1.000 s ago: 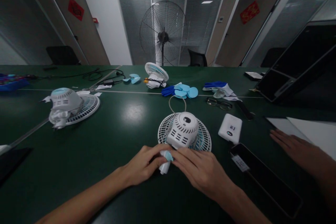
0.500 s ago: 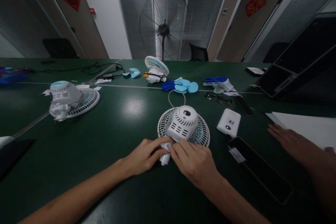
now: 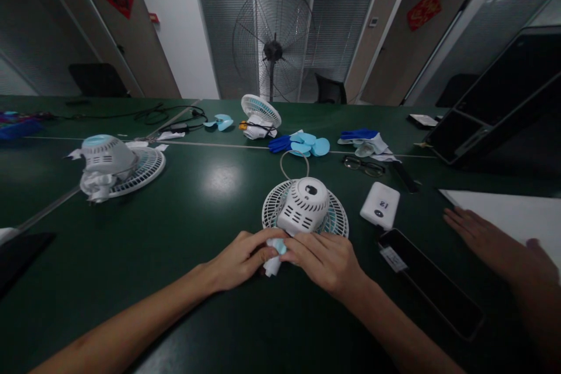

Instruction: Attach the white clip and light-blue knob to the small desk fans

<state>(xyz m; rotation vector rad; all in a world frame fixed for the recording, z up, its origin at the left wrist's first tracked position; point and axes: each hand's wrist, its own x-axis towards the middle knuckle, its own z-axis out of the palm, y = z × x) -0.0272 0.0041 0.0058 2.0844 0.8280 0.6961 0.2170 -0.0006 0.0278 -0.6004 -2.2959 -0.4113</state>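
Note:
A small white fan (image 3: 303, 207) lies grille-down on the green table in front of me, its slotted motor housing facing up. At its near edge, a white part (image 3: 272, 267) with a light blue knob (image 3: 279, 245) sticks out toward me. From the left, my left hand (image 3: 244, 258) pinches the white part between thumb and fingers. My right hand (image 3: 326, 260) is closed at the knob from the other side, its fingertips partly hidden, and its knuckles touch the fan's near side. A thin pale cable loop (image 3: 283, 163) rises behind the housing.
Another white fan (image 3: 107, 158) lies to the left, and a third (image 3: 259, 120) stands farther back. Light blue fan blades (image 3: 310, 144), gloves (image 3: 363, 137), glasses (image 3: 363, 166), a white power bank (image 3: 380, 204) and a phone (image 3: 432, 283) lie around. Another person's hand (image 3: 493, 245) rests at right.
My right hand's fingers have shifted around the light blue knob, while my left hand keeps its pinch. The scene sits slightly higher in view than a second ago; the fan stays in place.

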